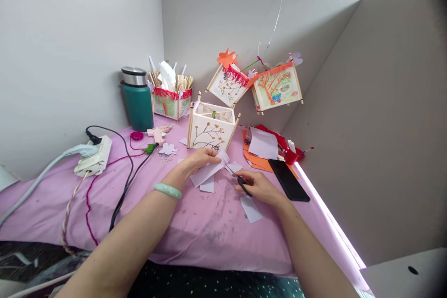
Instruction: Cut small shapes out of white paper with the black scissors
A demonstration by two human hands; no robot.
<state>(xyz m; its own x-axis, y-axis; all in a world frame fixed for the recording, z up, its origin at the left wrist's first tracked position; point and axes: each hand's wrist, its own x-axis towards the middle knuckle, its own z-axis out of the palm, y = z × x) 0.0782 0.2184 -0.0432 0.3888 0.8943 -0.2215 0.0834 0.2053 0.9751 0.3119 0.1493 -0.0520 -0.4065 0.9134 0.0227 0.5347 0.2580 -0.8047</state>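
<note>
My left hand (202, 159) pinches a small piece of pale lilac paper (222, 156) in front of a paper lantern (213, 132) with wooden corner sticks and painted branches. In my right hand (257, 185) is a pair of scissors (243, 184) with black handles, its blades pointing at the held paper's lower edge. Whether the blades are parted is too small to tell. Under and around both hands lie lilac paper scraps (207, 184), with another paper piece (251, 209) below my right hand.
Two decorated lanterns (277, 86) hang by a wire at the back. At left stand a green flask (137, 100), a stick holder (167, 104), a pink glue gun (158, 134) and a power strip (93, 158) with trailing cables. Right are a phone (289, 180) and orange paper (256, 160).
</note>
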